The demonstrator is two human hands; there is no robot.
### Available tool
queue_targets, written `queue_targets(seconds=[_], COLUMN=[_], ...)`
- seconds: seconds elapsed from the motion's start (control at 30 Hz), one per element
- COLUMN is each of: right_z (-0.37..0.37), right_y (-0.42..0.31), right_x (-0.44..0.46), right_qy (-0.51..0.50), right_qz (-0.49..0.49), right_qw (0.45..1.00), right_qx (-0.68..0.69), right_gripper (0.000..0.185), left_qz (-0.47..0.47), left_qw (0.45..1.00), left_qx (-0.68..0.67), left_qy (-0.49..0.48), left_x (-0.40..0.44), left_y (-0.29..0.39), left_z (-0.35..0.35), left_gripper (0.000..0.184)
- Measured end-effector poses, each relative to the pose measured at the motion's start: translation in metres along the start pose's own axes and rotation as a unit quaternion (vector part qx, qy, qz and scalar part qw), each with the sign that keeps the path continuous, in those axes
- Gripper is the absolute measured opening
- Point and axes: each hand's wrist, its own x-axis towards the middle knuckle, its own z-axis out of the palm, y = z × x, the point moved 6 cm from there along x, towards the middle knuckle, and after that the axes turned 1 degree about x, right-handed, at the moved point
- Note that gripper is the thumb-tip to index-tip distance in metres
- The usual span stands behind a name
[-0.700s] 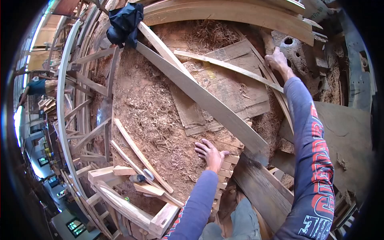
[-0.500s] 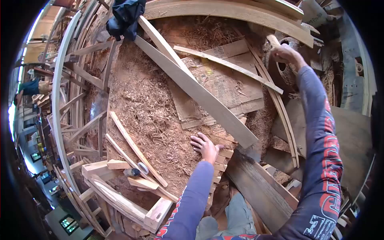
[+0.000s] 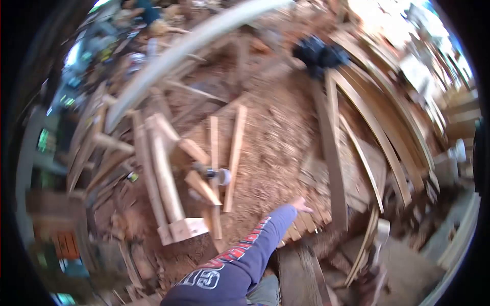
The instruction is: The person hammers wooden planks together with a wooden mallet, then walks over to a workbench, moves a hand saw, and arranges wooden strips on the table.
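My left hand [image 3: 302, 205] is at the near edge of the shaving-covered bench [image 3: 270, 148], with its thumb out to the side and the fingers apart; it holds nothing that I can see. Low on the right, my right hand [image 3: 375, 273] is smeared by motion. It appears closed around a pale wooden piece [image 3: 382, 230] that sticks up from it, its exact kind unclear. Between the hands, a long flat board [image 3: 334, 168] lies across the bench, and a thin strip [image 3: 362, 155] lies beyond it.
Two narrow sticks [image 3: 236, 158] and a roll of tape [image 3: 224, 177] lie left of my left hand. A wooden frame [image 3: 166, 173] stands further left. Long curved planks [image 3: 372, 130] and a dark bundle [image 3: 319, 55] are at the back. A dark plank [image 3: 301, 273] is close to my legs.
My view has swung left, so the bench appears turned and everything is blurred. My right hand has come down and closer from the bench's far right. My left hand stays by the near edge.
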Motion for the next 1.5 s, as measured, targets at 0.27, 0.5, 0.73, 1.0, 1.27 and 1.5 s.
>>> queue_targets(seconds=[0.27,0.5,0.73,1.0,1.27,1.5], right_z=[0.165,0.432,0.654,0.750,0.747,0.791], right_y=[0.148,0.287,0.402,0.533,0.538,0.489], right_x=[-0.032,-0.120,-0.163,-0.201,-0.203,-0.211], right_qy=[-0.080,-0.177,-0.313,-0.449,-0.451,-0.478], right_qz=[0.039,0.004,-0.025,-0.007,-0.016,-0.202], right_qw=[0.994,0.924,0.783,0.629,0.563,0.545], right_qx=[-0.062,-0.338,-0.537,-0.635,-0.692,-0.658], right_gripper=[0.055,0.056,0.058,0.060,0.062,0.063], left_qz=[0.021,0.206,0.516,0.153,-0.156,-0.294], left_qw=[0.863,0.539,0.523,0.457,-0.194,0.428], left_qx=[-0.504,-0.807,-0.639,-0.409,-0.229,-0.447], left_qy=[-0.005,0.125,0.230,0.775,0.941,0.729], left_x=[-0.344,-0.642,-0.885,-1.200,-1.336,-1.145], left_y=[0.045,-0.057,-0.166,-0.394,-0.458,-0.596], left_z=[0.086,0.052,-0.023,0.120,0.491,0.275], left_gripper=[0.060,0.044,0.066,0.061,0.052,0.043])
